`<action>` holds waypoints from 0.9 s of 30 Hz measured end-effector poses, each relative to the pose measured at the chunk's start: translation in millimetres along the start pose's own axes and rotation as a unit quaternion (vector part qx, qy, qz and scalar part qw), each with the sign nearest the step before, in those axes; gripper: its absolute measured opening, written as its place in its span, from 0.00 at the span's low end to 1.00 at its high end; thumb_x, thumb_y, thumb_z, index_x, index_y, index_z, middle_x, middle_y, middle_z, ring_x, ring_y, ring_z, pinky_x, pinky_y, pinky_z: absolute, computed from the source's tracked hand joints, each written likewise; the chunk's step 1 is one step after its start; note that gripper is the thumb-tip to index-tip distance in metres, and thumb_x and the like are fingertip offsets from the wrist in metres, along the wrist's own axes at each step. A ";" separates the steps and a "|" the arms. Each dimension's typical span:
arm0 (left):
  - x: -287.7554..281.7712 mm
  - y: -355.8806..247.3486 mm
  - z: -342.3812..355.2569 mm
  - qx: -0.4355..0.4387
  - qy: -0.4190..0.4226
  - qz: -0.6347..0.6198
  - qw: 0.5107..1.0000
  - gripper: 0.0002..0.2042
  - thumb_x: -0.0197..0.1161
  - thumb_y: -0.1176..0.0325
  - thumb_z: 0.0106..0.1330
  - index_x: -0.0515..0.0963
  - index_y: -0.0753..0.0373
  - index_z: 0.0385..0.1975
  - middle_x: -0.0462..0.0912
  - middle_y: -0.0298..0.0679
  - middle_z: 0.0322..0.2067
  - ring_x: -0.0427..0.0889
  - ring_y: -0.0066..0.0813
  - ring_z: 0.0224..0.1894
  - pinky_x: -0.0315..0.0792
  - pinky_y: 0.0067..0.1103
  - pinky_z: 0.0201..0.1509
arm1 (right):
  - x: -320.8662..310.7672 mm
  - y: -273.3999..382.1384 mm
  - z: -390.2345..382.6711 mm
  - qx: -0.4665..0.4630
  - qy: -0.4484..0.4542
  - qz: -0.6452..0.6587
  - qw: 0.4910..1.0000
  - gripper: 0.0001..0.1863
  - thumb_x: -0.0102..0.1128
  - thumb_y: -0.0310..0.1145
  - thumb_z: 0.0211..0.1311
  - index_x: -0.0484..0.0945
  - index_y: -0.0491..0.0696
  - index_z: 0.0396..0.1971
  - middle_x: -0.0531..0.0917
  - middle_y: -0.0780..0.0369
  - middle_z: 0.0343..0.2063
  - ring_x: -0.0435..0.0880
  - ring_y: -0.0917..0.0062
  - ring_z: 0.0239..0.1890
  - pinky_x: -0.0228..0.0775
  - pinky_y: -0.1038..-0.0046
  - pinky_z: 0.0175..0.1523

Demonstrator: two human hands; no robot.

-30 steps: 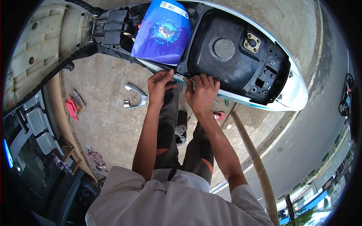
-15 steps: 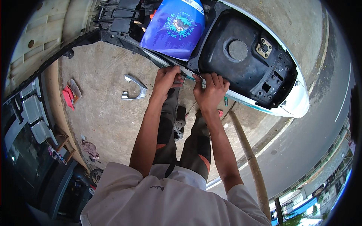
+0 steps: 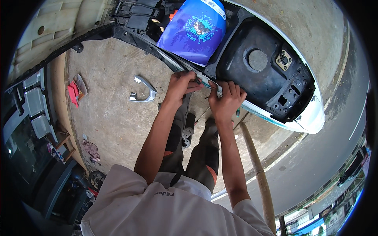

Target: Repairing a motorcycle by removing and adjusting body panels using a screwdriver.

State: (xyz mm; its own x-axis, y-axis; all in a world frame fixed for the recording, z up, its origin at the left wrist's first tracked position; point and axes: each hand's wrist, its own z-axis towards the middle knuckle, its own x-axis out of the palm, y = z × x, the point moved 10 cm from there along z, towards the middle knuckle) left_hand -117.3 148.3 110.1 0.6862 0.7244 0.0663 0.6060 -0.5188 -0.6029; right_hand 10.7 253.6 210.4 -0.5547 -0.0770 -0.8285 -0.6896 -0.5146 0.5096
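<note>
A scooter stands in front of me with its seat off and its black fuel tank (image 3: 258, 61) exposed. Along the near side runs a white body panel with a teal stripe (image 3: 256, 110). My left hand (image 3: 180, 86) pinches the upper edge of this panel, fingers curled. Just to the right, my right hand (image 3: 227, 100) grips the same edge, thumb on the outer face and fingers hooked over the top. The two hands are a short gap apart. A glossy blue printed item (image 3: 193, 33) lies over the scooter's middle, just beyond my hands; its kind is unclear.
A grey U-shaped part (image 3: 146, 90) lies on the concrete at left. Farther left are a red cloth-like item (image 3: 73, 93) and a crumpled cloth (image 3: 90, 150). A wooden pole (image 3: 256, 169) slants at my right, beside the road (image 3: 311, 165). A green-handled tool (image 3: 238, 112) shows below the panel.
The whole view has shifted a little, so the scooter sits farther right. Both hands keep their hold on the panel edge, with the fingers slightly readjusted.
</note>
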 end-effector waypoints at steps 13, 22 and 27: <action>-1.8 11.0 0.7 0.065 0.043 -0.243 0.967 0.06 0.53 0.72 0.53 0.72 0.66 0.28 0.78 0.43 0.27 0.76 0.27 0.25 0.74 0.24 0.37 | 1.5 1.4 -1.2 -0.015 0.021 -0.020 0.999 0.08 0.66 0.36 0.46 0.76 0.50 0.21 0.74 0.67 0.20 0.71 0.74 0.26 0.54 0.70 0.38; -1.4 -5.9 -7.7 0.121 0.140 -0.225 0.957 0.17 0.53 0.79 0.43 0.74 0.75 0.37 0.81 0.50 0.32 0.80 0.32 0.31 0.73 0.22 0.40 | 1.3 7.8 -1.5 -0.031 0.046 -0.042 0.998 0.07 0.64 0.38 0.49 0.78 0.53 0.22 0.75 0.69 0.21 0.71 0.75 0.26 0.53 0.71 0.38; 0.1 2.7 -2.5 0.107 0.135 -0.278 0.945 0.16 0.53 0.80 0.45 0.74 0.75 0.37 0.81 0.50 0.34 0.79 0.29 0.31 0.72 0.20 0.40 | 3.9 10.6 -2.3 -0.060 0.060 -0.042 0.996 0.06 0.64 0.38 0.49 0.78 0.53 0.23 0.75 0.69 0.21 0.72 0.74 0.27 0.55 0.71 0.36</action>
State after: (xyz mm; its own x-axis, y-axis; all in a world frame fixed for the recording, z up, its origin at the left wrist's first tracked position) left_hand -114.5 145.8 110.4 0.3809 0.7016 0.6023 0.8275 0.0319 -0.5605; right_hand 2.3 245.8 212.0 -0.4335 -0.1276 -0.8920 -0.6658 -0.6217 0.4125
